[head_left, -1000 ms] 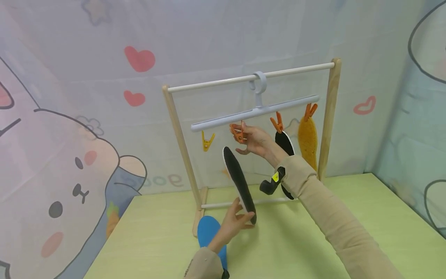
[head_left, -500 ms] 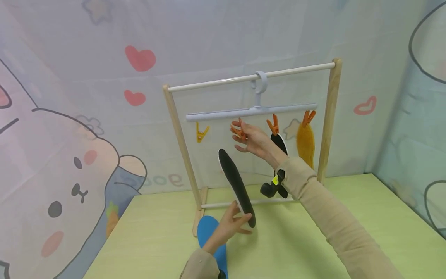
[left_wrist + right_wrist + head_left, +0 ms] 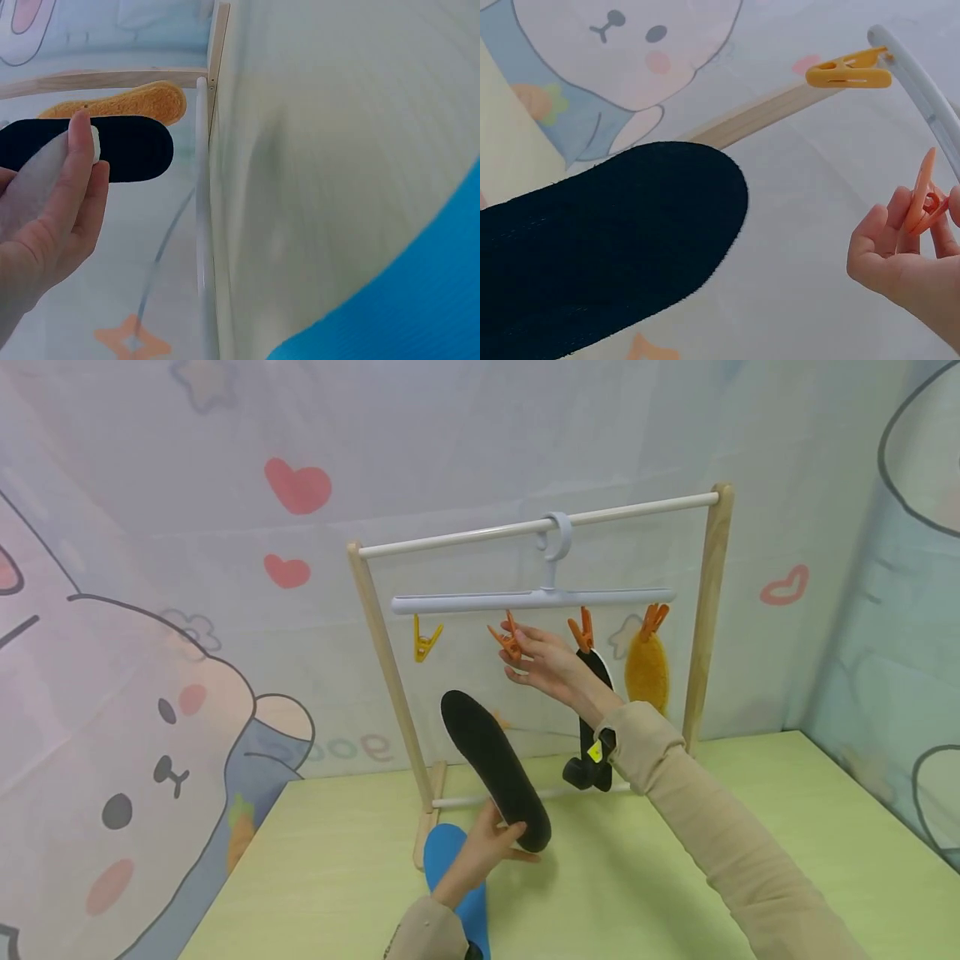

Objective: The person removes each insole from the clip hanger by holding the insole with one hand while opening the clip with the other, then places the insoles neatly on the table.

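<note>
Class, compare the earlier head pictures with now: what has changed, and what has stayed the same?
The left hand has turned its black insole: almost edge-on before, it now shows its broad face, its upper end swung left. The hanger, tilted before, now looks nearly level. Nothing was newly gripped or let go: the right hand keeps hold of an orange clip. The blue insole and the rack stayed put.
</note>
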The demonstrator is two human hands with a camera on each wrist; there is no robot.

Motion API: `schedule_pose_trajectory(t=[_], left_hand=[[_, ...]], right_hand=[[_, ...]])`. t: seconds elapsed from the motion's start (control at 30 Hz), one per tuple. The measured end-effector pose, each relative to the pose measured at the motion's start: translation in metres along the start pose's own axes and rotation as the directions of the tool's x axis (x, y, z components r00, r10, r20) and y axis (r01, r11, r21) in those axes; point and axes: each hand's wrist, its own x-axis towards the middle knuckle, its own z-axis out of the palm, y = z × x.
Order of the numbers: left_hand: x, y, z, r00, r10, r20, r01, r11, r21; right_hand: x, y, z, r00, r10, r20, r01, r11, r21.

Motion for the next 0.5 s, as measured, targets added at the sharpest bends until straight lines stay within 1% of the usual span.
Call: schedule_pose_trajectory(t=[0.13, 0.37, 0.5], left_hand=[[-0.0012, -0.0013, -0.0026, 0.999, 0.004, -0.034, -0.004, 1.0, 0.004], [-0.0045, -0.0025, -0.0054, 0.994, -0.014, -0.11, 0.012, 1.0, -0.02], [-0.0075, -0.0025, -0.0074, 0.99, -0.012, -0.143, 0.012, 1.0, 0.0]], right_hand=[[-0.0008, 0.0009, 0.0001, 1.0, -0.005, 0.006, 0.006, 1.0, -0.02], [-0.005, 0.0015, -0.0024, 1.0, -0.011, 0.021, 0.013, 0.997, -0.081], [-0.0086, 0.0016, -0.0021, 1.0, -0.014, 0.023, 0.017, 0.992, -0.124]])
